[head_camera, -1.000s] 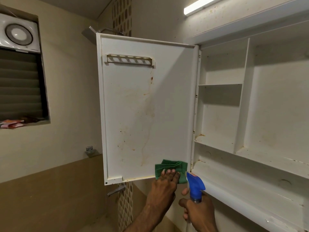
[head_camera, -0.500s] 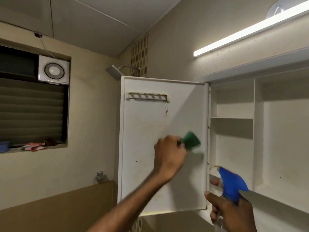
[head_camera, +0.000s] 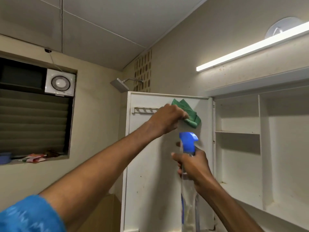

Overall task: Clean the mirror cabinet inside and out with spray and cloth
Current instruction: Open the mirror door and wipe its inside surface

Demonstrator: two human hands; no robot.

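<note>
Nearest the camera, a blue sleeve [head_camera: 30, 215] covers the upper left arm at the lower left corner. The right hand [head_camera: 194, 166] is wrapped tight around the neck of a clear spray bottle [head_camera: 189, 198], fingers curled in front of it below the blue trigger head [head_camera: 188, 141]. The bottle stands upright in front of the lower half of the open cabinet door [head_camera: 150, 181], its nozzle turned toward the door panel.

Beyond it, the left hand [head_camera: 168, 118] is raised and closed on a green cloth [head_camera: 189, 111], bunched between fingers and thumb. The cloth is pressed against the inner face of the door near its top edge, just right of a white slotted rack [head_camera: 145, 110] fixed across the panel. The hand hides the right end of that rack. The door panel shows small dark specks and faint marks on its lower part.

To the right, the cabinet [head_camera: 260, 148] stands open, white, with an upright divider and a short shelf [head_camera: 237, 132] in the left compartment. Grime shows along the lower ledge near the hinge side.

Further back, a lit tube light [head_camera: 250, 49] runs along the wall above the cabinet. A shower head [head_camera: 119, 85] projects from the corner behind the door. On the far left wall sits a louvred window [head_camera: 33, 124] with a white exhaust fan [head_camera: 60, 83] at its upper right, and small packets [head_camera: 33, 158] lie on the sill.
</note>
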